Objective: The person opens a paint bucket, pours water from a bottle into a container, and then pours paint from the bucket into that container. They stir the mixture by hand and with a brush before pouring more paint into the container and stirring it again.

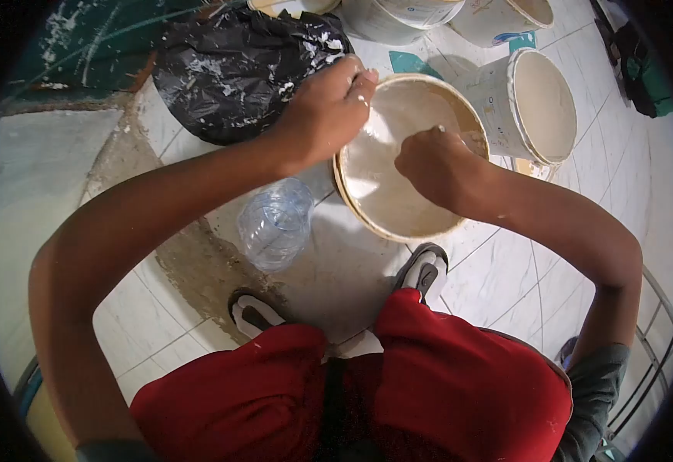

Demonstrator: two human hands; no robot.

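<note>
A round bucket [382, 219] smeared inside with pale paint or plaster stands on the tiled floor in front of my feet. My left hand [325, 112] grips its far left rim, thumb and fingers pinched over the edge. My right hand [436, 165] is closed in a fist inside the bucket, over the pale inner wall; whatever it holds is hidden by the fingers. A clear plastic bottle [275, 223] lies on the floor just left of the bucket.
A crumpled black plastic bag [236, 69] spattered white lies at the upper left. Another white bucket [536, 104] stands at the right, with more buckets [398, 15] behind. My shoes [425, 269] and red shorts [429, 385] fill the bottom. A metal frame [652, 362] is at the right.
</note>
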